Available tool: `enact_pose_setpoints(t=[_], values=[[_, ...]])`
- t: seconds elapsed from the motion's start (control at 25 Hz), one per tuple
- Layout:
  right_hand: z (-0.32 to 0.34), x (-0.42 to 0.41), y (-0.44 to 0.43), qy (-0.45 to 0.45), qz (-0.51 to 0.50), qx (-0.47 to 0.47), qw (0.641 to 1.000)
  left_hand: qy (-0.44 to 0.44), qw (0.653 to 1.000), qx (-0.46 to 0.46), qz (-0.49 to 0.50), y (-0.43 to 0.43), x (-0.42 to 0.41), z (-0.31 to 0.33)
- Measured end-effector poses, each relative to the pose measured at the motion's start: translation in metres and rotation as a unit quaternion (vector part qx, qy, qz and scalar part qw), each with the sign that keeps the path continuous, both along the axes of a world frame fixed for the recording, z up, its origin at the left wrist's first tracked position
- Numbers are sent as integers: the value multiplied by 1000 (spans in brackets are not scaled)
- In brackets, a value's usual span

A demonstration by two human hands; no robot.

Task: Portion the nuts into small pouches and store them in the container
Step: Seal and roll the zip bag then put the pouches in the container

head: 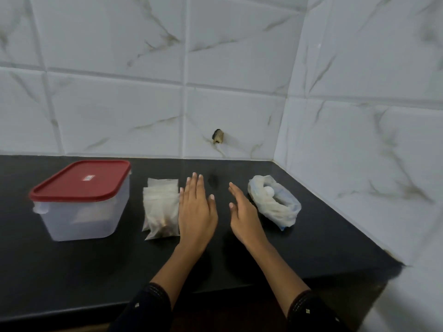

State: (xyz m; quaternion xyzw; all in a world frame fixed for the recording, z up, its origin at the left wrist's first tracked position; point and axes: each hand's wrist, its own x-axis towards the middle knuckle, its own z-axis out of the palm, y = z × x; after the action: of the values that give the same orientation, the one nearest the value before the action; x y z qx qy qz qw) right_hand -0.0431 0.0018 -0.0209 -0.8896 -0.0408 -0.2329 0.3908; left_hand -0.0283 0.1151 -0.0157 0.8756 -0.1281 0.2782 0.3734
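Left hand (197,209), low centre of frame: palm down, fingers straight and close together, holding nothing. Right hand (244,213) next to it, turned partly on edge, fingers straight, also empty. Whether they hover over or rest on the dark surface (96,271) is not readable. Dark sleeves (153,305) at the bottom edge.

Pouches (161,208): a small stack of clear ones, directly frame-left of the left hand. The hand's outer edge is just beside them, perhaps touching. Brownish contents show low in the front ones, so portioning looks at least partly done.

Bag (275,207): crumpled clear plastic, frame-right of the right hand, near but apart. A small white round object (268,191) sits in its open mouth. How many nuts are inside cannot be told.

Container (80,212): translucent box, centre left, on the far side of the pouches from the hands. Red lid (81,179) on. Contents indistinct through the wall. Storing looks not yet done: lid off, pouches in, lid back.

Far: white marbled wall tiles (215,56).
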Motion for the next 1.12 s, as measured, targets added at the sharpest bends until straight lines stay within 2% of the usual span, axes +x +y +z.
enact_pose_setpoints(t=[0.16, 0.36, 0.44, 0.56, 0.64, 0.72, 0.88, 1.12], values=[[3, -1, -53, -46, -59, -35, 997, 14, 999, 21, -46, -58, 11, 5], [18, 11, -110, -69, -156, -4, 985, 27, 996, 64, -62, -119, 31, 16], [24, 21, -126, -18, -165, 4, 986, 46, 993, 102, -47, -138, 43, 17], [23, 32, -138, 94, -126, -6, 988, 98, 986, 133, -29, -153, 58, 14], [18, 36, -142, 125, -123, 24, 984, 115, 978, 169, -33, -156, 66, 11], [11, 38, -147, 138, -123, 61, 981, 129, 968, 212, -36, -156, 69, 6], [6, 42, -149, 150, -120, 48, 980, 150, 964, 216, -42, -157, 69, 1], [6, 44, -149, 126, -141, 47, 981, 173, 971, 156, -55, -158, 68, 5]])
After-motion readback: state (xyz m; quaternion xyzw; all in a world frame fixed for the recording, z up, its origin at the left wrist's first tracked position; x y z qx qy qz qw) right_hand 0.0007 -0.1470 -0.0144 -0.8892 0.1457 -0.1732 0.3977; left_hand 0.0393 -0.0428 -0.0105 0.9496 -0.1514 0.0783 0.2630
